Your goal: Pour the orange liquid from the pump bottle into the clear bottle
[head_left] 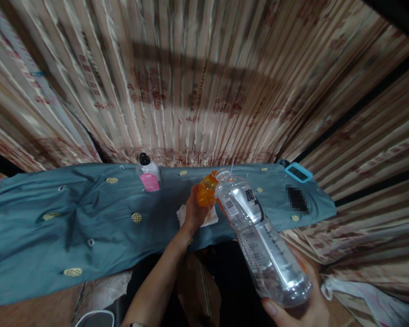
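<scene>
My left hand [195,210] is closed around a small orange see-through bottle [207,190] above the table. In my right hand [298,303] is a large clear plastic bottle [259,240] with a silver and black label, gripped near its base. The clear bottle tilts so that its uncapped neck lies up against the orange bottle's top; whether the two touch I cannot tell. Beneath my left hand a white cloth or tissue [209,218] lies on the table, partly hidden.
A blue-green patterned cloth [98,209] covers the table. A bottle with a pink label and black cap [150,175] stands at the back. To the right lie a light-blue digital clock or timer [298,172] and a blurred-out dark object [297,199]. Pleated curtains [191,91] hang behind.
</scene>
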Demonstrator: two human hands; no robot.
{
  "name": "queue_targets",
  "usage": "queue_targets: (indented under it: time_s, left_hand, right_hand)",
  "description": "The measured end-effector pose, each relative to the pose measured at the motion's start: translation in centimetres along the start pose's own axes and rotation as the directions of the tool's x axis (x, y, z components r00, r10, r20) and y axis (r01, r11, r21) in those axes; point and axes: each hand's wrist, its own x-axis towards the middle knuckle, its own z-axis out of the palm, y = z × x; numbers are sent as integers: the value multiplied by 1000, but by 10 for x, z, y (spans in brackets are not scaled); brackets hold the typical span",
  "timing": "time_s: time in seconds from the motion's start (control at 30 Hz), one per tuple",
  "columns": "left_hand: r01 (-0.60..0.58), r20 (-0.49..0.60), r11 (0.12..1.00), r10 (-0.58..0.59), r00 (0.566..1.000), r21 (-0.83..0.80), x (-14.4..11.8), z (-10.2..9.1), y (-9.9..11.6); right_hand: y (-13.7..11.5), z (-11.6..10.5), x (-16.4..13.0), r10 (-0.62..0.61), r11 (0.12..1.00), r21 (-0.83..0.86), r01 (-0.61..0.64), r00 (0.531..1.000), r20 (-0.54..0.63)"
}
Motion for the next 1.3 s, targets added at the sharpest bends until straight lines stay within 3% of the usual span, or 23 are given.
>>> queue_targets:
  time_s: [0.43, 0.77, 1.3]
  left_hand:
    - [0, 34, 999, -2, 999, 50, 0, -2, -6]
    - [-52, 57, 999, 53, 997, -14, 0, -3, -6]
    - [-37, 40, 995, 41, 998, -95, 2, -3, -18]
  right_hand:
    - [-1, -1, 1, -4, 1000, 8, 4, 1000, 18]
    - [2, -3, 2, -27, 1000, -2, 27, 999, 38]
    - [1, -4, 1, -9, 999, 37, 7, 999, 51]
